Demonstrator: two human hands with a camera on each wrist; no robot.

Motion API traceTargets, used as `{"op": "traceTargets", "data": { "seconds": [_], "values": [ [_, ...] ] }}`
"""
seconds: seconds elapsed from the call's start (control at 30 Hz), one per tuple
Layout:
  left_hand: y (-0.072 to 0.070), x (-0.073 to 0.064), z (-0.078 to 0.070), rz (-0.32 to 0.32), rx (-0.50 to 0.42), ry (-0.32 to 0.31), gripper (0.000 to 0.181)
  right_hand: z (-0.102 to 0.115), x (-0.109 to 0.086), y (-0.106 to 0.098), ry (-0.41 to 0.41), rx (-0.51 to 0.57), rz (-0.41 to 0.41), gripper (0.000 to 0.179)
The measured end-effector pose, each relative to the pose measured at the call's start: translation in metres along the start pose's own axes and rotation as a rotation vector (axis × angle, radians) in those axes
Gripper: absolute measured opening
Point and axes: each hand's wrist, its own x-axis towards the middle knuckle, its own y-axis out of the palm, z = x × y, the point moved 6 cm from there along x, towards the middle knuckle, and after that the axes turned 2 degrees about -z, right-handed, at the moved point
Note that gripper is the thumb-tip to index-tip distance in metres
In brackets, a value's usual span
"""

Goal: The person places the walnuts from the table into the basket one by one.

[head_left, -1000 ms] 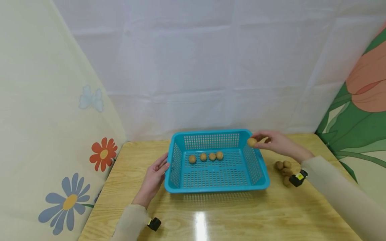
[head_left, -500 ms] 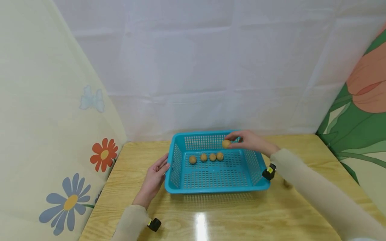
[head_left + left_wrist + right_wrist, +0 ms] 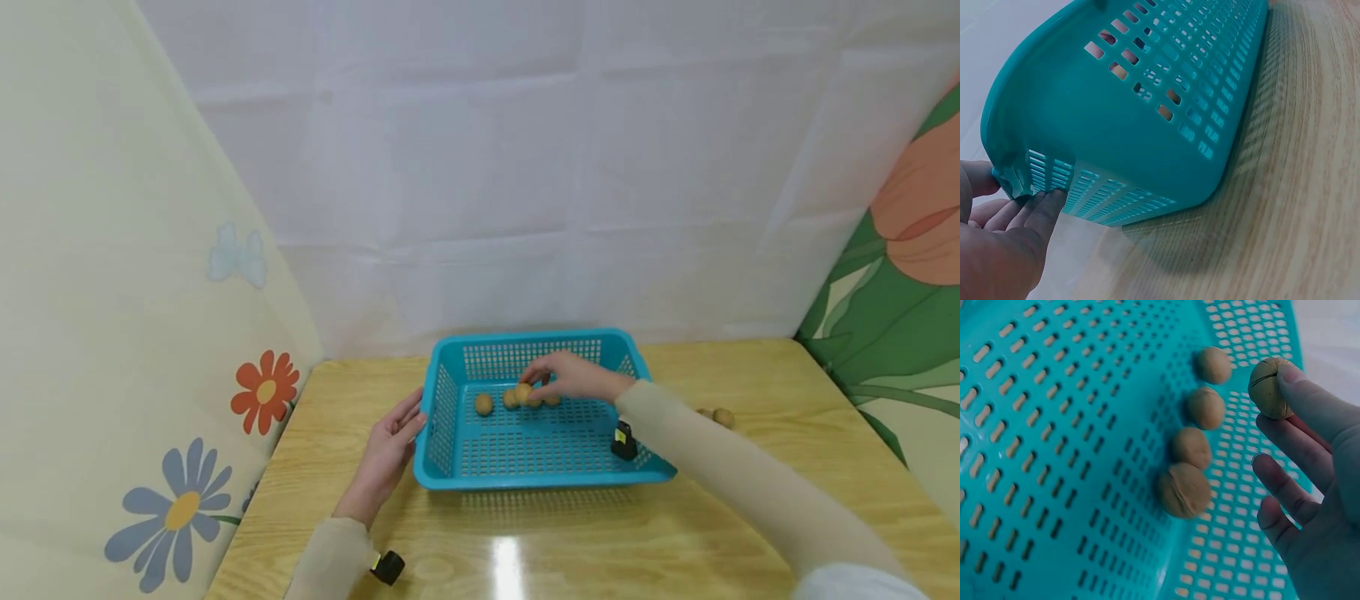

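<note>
A blue perforated plastic basket [image 3: 543,482] stands on the wooden table. My left hand [image 3: 384,457] grips its left rim; in the left wrist view the thumb lies at the rim and the fingers [image 3: 1042,215] reach under it against the slotted side wall. Over the basket, my right hand [image 3: 576,377] pinches a walnut [image 3: 1264,390] between thumb and fingertips, above the ones lying there. Several walnuts rest on the basket floor in a rough row, the leftmost walnut [image 3: 483,404] set a little apart. The right wrist view shows a larger walnut [image 3: 1185,490] at one end of that row.
More walnuts [image 3: 723,417] lie on the table right of the basket, partly hidden by the right sleeve [image 3: 720,462]. A white cloth [image 3: 480,208] hangs behind the table [image 3: 442,542]. Flower-printed panels [image 3: 176,333] flank both sides.
My right hand has carried the pinched walnut leftward from the basket's right rim, then down close over the row of walnuts. The left hand stays on the left rim.
</note>
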Motion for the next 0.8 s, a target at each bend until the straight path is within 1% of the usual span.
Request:
{"op": "traceTargets", "data": {
  "seconds": [0.2,0.4,0.53,0.8],
  "values": [
    [0.000,-0.001,0.001,0.000,-0.013,0.010,0.053,0.002,0.013,0.027,-0.036,-0.012,0.070,0.037],
    [0.001,0.000,0.004,-0.004,-0.027,0.011,0.053,0.003,0.024,0.050,-0.055,-0.093,0.121,0.033],
    [0.001,0.000,0.004,-0.009,-0.030,0.006,0.053,0.005,0.027,0.055,-0.057,-0.133,0.123,0.031],
    [0.000,0.000,0.000,-0.014,-0.019,0.001,0.053,0.008,0.032,0.058,-0.081,-0.148,0.107,0.032]
  ]
}}
